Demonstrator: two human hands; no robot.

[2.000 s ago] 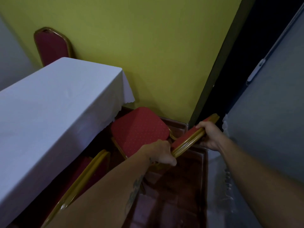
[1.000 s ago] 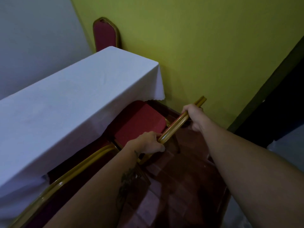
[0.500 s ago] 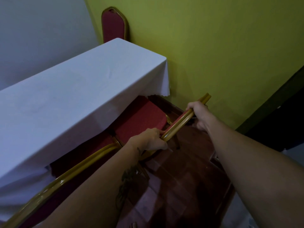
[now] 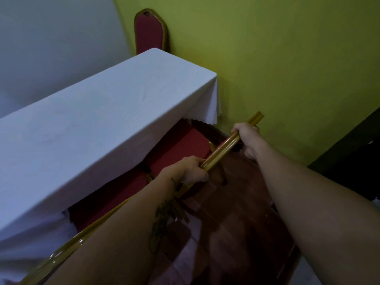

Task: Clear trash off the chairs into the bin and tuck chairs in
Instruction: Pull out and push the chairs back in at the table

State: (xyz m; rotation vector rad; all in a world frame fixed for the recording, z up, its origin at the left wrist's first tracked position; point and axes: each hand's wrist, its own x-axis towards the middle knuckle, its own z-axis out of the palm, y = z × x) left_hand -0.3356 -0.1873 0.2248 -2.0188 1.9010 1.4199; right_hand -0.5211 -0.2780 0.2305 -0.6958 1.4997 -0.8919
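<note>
A red-cushioned chair with a gold frame stands at the table's right end; its seat (image 4: 181, 147) lies partly under the white tablecloth (image 4: 98, 124). My left hand (image 4: 191, 168) grips the lower end of the chair's gold top rail (image 4: 224, 148). My right hand (image 4: 245, 138) grips the same rail near its upper end. No trash shows on the seat. No bin is in view.
A second gold-framed red chair (image 4: 98, 204) sits to the left, its seat under the cloth. A third chair back (image 4: 149, 31) rises behind the table against the yellow-green wall (image 4: 277, 58). Glossy brown floor (image 4: 226, 233) lies below; a dark doorway (image 4: 353, 161) opens at right.
The chair has slid further under the table, so less red seat shows. Both hands stay on the rail, and the view has swung left.
</note>
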